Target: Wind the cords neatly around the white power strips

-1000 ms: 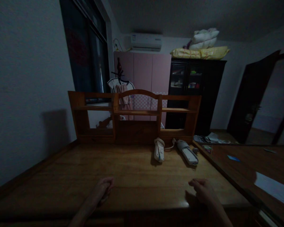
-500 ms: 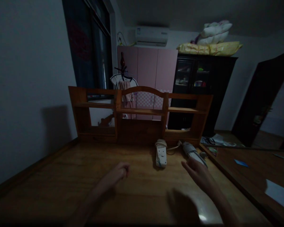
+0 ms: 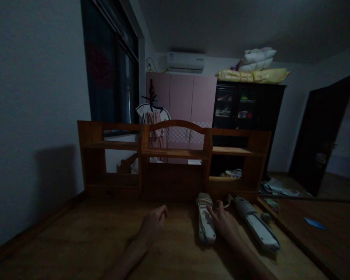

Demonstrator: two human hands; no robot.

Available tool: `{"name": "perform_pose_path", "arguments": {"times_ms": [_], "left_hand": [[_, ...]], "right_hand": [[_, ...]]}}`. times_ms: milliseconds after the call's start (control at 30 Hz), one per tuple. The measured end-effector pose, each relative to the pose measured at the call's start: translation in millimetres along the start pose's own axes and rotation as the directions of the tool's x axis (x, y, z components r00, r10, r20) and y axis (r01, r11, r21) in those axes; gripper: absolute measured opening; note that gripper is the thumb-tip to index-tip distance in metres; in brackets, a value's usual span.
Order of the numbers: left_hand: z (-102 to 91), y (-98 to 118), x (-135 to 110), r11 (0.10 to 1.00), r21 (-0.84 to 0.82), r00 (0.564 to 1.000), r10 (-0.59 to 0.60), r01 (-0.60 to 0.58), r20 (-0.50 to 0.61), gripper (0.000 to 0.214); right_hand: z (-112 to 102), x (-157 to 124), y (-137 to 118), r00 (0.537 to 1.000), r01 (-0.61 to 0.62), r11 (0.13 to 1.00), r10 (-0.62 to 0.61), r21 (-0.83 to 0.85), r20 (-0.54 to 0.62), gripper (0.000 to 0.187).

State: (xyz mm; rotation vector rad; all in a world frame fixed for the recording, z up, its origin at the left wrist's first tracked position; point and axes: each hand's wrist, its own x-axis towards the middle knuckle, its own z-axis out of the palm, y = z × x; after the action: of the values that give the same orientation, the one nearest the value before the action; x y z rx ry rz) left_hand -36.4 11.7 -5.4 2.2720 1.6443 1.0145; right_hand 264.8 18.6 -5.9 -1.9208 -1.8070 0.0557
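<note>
Two white power strips lie on the wooden desk (image 3: 105,241), each with its cord wound around the far end. At the right edge of the nearer power strip (image 3: 207,229) is my right hand (image 3: 224,222), thumb and fingers apart. Its thumb overlaps the strip's side; whether it touches I cannot tell. The other power strip (image 3: 261,229) lies slanted to the right of that hand. My left hand (image 3: 154,224) hovers over the desk left of both strips. Its fingers are curled in, and nothing shows in them.
A wooden shelf unit (image 3: 175,154) stands along the desk's back edge. To the left is a wall (image 3: 41,116). A brown surface (image 3: 294,229) with a blue card (image 3: 314,223) adjoins on the right. Behind are a pink wardrobe (image 3: 181,97) and a dark cabinet (image 3: 268,109).
My right hand has moved from near the right-hand power strip to the nearer one, its fingers spreading. My left hand has shifted slightly right. The camera view has tilted and come closer.
</note>
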Motion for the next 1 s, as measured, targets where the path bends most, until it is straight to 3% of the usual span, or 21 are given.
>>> {"name": "perform_pose_path", "arguments": {"times_ms": [100,300,567,1000], "left_hand": [[7.6,-1,-2,0.998,-0.058,1.0,0.002,-0.002,0.003,0.021],[19.2,6,-10,0.985,-0.169,0.988,-0.006,0.032,0.153,0.025],[7.8,14,-13,0.986,-0.167,0.992,0.023,-0.002,0.123,0.028],[13.0,13,-15,0.981,-0.174,0.992,0.104,-0.09,0.072,0.03]], "right_hand": [[9,4,0,0.999,-0.04,0.997,0.041,-0.067,0.016,0.066],[10,3,-4,0.996,-0.02,1.0,0.02,0.001,0.089,0.064],[14,-2,-1,0.995,0.004,1.0,-0.006,0.019,0.097,0.072],[7,-8,-1,0.991,0.063,0.989,-0.078,0.133,0.113,0.057]]}}
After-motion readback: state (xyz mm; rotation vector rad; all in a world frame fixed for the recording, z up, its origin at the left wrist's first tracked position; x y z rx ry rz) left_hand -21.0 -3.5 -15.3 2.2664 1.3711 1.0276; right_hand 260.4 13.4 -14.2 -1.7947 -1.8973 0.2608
